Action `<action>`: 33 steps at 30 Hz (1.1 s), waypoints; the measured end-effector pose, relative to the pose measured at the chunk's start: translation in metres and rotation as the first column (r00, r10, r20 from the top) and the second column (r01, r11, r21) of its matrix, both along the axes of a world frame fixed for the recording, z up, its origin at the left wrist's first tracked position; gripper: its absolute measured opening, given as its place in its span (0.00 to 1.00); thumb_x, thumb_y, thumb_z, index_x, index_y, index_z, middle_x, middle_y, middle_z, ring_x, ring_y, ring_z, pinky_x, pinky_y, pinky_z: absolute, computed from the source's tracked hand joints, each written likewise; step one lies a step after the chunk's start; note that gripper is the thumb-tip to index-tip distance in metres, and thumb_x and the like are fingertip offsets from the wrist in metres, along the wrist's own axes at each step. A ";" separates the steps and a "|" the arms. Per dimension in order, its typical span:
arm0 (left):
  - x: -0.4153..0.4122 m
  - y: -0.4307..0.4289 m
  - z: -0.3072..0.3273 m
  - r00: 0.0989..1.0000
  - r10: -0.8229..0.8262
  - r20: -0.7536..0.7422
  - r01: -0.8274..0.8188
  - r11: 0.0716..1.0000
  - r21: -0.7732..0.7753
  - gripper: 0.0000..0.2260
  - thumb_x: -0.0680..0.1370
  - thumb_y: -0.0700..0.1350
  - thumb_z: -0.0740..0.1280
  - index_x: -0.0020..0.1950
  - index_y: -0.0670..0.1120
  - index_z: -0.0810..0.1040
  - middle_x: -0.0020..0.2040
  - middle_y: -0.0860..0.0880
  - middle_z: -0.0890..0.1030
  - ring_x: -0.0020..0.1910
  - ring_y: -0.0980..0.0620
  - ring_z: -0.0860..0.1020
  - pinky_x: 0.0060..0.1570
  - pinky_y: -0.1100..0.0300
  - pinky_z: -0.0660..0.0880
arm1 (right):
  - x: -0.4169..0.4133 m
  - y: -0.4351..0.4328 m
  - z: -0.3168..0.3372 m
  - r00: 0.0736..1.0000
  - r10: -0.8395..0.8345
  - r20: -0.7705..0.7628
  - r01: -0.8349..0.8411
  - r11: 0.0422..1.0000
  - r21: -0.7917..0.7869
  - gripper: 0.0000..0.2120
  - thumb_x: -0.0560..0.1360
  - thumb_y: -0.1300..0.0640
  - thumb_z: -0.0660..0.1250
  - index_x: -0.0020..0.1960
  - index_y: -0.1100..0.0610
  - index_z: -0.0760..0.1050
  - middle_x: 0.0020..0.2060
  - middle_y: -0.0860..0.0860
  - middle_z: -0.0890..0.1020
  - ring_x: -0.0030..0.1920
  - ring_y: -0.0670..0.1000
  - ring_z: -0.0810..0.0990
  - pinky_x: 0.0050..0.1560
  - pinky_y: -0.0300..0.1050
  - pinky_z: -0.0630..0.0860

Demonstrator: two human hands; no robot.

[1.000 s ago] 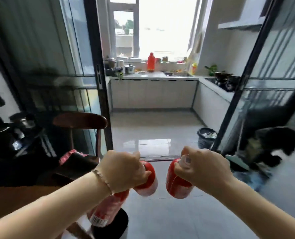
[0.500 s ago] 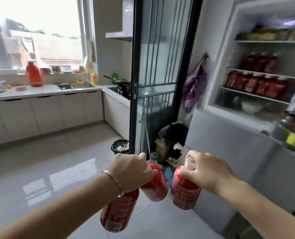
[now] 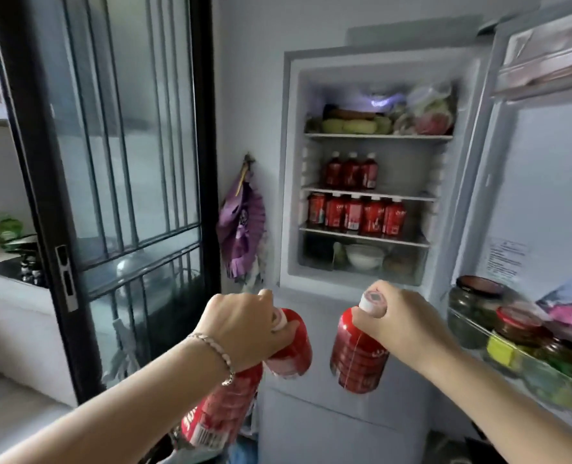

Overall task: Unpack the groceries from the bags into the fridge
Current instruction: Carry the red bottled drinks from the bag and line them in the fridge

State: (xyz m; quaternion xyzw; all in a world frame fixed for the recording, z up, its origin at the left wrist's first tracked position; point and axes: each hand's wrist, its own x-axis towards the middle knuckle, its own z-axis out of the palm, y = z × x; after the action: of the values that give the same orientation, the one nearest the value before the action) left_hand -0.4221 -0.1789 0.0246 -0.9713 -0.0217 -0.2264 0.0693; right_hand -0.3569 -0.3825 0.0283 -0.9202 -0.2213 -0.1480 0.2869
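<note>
My left hand (image 3: 244,326) grips two red drink bottles by their necks: one (image 3: 291,346) points forward, the other (image 3: 221,410) hangs down under my wrist. My right hand (image 3: 401,326) holds a third red bottle (image 3: 358,353) by its white cap. Both hands are in front of the open fridge (image 3: 291,162), below its lit compartment. Inside, three red bottles (image 3: 351,172) stand on the second shelf and a row of several red bottles (image 3: 358,216) fills the third shelf.
Bagged vegetables (image 3: 425,112) lie on the top shelf and a white bowl (image 3: 365,256) sits in the bottom drawer. The open fridge door (image 3: 539,195) at right carries jars (image 3: 519,326). A black-framed glass sliding door (image 3: 110,162) stands left; a purple item (image 3: 244,226) hangs on the wall.
The view has swung right from the kitchen to face the open fridge. Both hands still carry the bottles and are now closer to the fridge.
</note>
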 end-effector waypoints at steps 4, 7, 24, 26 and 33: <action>0.077 0.014 0.022 0.998 -0.043 0.055 0.044 0.999 -0.018 0.20 0.75 0.66 0.53 0.44 0.49 0.68 0.31 0.55 0.70 0.32 0.53 0.72 0.36 0.61 0.67 | 0.065 0.014 0.014 0.997 -0.066 0.047 0.063 0.996 0.070 0.06 0.73 0.48 0.65 0.46 0.49 0.71 0.38 0.45 0.78 0.39 0.47 0.76 0.34 0.41 0.69; 0.140 0.018 0.035 0.993 -0.051 0.106 0.055 0.998 -0.036 0.21 0.75 0.66 0.55 0.42 0.48 0.68 0.30 0.54 0.70 0.29 0.54 0.70 0.34 0.61 0.66 | 0.125 0.025 0.021 0.992 -0.099 0.077 0.087 0.987 0.138 0.07 0.74 0.47 0.65 0.46 0.49 0.71 0.37 0.44 0.78 0.38 0.45 0.76 0.34 0.40 0.68; 0.480 0.028 0.166 0.846 -0.184 0.500 0.190 0.981 0.041 0.20 0.75 0.65 0.55 0.42 0.47 0.63 0.28 0.54 0.66 0.26 0.53 0.65 0.33 0.59 0.64 | 0.462 0.034 0.146 0.786 -0.497 0.369 0.326 0.839 0.435 0.14 0.75 0.48 0.64 0.56 0.55 0.74 0.43 0.50 0.76 0.44 0.54 0.73 0.41 0.44 0.66; 0.509 0.028 0.174 0.820 -0.244 0.518 0.208 0.970 0.127 0.21 0.76 0.64 0.55 0.43 0.46 0.63 0.28 0.54 0.65 0.27 0.52 0.65 0.32 0.59 0.62 | 0.490 0.033 0.148 0.762 -0.522 0.383 0.370 0.836 0.405 0.15 0.76 0.47 0.64 0.57 0.54 0.74 0.47 0.51 0.79 0.49 0.56 0.77 0.41 0.43 0.64; 0.589 0.020 0.183 0.828 -0.370 0.422 0.299 0.927 0.226 0.19 0.76 0.61 0.57 0.44 0.45 0.63 0.37 0.50 0.77 0.40 0.45 0.78 0.37 0.59 0.65 | 0.573 0.024 0.144 0.746 -0.577 0.333 0.513 0.816 0.265 0.17 0.77 0.47 0.62 0.56 0.60 0.72 0.50 0.58 0.80 0.51 0.60 0.78 0.40 0.45 0.68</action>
State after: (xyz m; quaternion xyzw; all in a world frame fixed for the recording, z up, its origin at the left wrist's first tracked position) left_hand 0.1669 -0.1590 0.2077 -0.8710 0.1504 -0.4581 0.0941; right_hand 0.2159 -0.3581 0.1725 -0.8690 0.0165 -0.4263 0.2507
